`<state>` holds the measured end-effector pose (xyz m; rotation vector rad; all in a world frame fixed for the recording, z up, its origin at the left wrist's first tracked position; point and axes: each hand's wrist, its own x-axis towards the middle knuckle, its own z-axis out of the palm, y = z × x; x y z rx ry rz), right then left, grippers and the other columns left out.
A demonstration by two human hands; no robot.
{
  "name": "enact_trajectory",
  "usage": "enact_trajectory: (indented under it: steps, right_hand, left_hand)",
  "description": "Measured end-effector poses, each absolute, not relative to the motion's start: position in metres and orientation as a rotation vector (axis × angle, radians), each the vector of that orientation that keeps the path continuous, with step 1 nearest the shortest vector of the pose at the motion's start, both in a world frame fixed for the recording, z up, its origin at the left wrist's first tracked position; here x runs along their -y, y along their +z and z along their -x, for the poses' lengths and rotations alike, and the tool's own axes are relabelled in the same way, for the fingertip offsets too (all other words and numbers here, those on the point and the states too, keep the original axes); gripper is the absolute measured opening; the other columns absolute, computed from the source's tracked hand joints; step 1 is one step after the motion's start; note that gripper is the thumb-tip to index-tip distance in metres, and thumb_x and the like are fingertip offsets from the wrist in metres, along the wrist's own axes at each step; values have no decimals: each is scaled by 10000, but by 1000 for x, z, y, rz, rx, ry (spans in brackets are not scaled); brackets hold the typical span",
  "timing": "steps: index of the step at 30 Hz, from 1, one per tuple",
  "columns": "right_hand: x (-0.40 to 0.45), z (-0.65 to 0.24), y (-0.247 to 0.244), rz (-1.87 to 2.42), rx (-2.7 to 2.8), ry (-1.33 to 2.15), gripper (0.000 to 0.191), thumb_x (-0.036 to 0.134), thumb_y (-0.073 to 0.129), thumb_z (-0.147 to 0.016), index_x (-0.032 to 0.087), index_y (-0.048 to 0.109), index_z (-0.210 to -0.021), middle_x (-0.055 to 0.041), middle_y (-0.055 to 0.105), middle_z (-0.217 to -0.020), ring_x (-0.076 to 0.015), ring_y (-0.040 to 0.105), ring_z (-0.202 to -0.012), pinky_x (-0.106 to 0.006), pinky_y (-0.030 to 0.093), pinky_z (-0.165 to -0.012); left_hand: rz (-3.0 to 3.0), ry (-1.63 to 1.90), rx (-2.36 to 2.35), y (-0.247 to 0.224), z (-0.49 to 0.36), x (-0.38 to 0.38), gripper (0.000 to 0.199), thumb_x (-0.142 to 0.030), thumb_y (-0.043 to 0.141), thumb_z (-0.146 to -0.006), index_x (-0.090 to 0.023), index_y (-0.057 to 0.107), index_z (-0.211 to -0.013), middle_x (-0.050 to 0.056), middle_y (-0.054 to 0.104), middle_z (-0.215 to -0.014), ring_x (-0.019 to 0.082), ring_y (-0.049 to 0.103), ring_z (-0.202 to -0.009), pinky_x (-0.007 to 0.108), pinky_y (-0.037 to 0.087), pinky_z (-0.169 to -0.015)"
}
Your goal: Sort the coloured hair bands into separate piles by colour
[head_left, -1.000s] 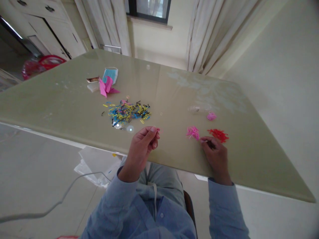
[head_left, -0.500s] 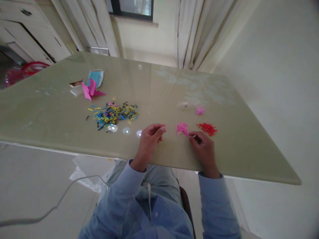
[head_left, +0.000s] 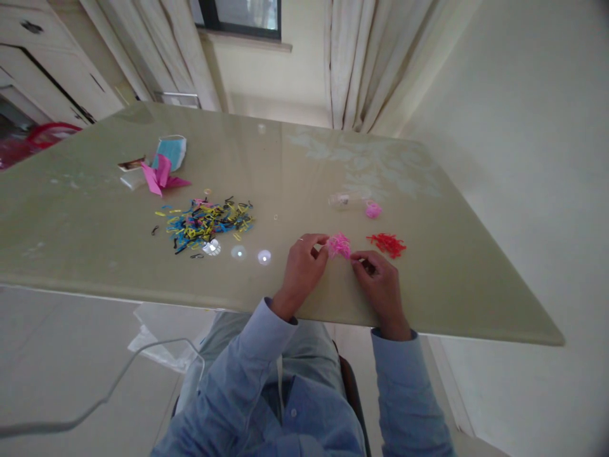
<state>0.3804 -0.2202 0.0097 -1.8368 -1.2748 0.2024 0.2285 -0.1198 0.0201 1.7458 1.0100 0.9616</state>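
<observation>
A small heap of pink rubber bands lies on the table between my two hands. At its left edge, the thumb and forefinger of my left hand are closed together. My right hand pinches at the heap's lower right edge, the other fingers curled in. Whatever either pinch holds is too small to make out. Just beyond my right hand is a flat pile of red rubber bands.
A clear plastic bottle lies behind the pink heap, beside a pink ball-like clump. To the left spreads a mixed pile of rubber bands. Farther back are a pink folded paper and a blue face mask. The table's edge runs close to my wrists.
My left hand has moved right, its fingertips now at the pink heap's left edge. My right hand keeps its pinch at the heap's right side. The whole view has shifted slightly.
</observation>
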Motion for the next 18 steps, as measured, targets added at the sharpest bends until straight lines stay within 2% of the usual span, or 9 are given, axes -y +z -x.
enact_trajectory:
  steps: [8, 14, 18]
  right_hand:
    - [221, -382, 10, 1851, 1255, 189, 197, 310, 593, -830, 195, 746, -876, -51, 724, -791, -165, 588, -628, -294, 484, -640]
    - [220, -385, 9, 1847, 1256, 177, 237, 387, 616, -825, 193, 749, -849, -51, 723, -767, -171, 610, -635, -294, 487, -622]
    - [221, -387, 10, 1855, 1234, 168, 246, 410, 650, -810, 191, 757, -845, -52, 731, -775, -173, 614, -631, -297, 486, -611]
  left_hand:
    - [-1922, 998, -1097, 13, -167, 98, 148, -192, 618, -871, -189, 739, -956, 60, 747, -909, 148, 624, -682, 283, 498, -695]
    - [-2161, 869, -915, 6, -116, 77, 165, -194, 580, -895, -180, 741, -928, 54, 739, -858, 163, 648, -745, 286, 498, -716]
    - [-2107, 878, -856, 5, -100, 73, 168, -199, 577, -909, -181, 741, -939, 51, 740, -865, 159, 657, -762, 279, 515, -737]
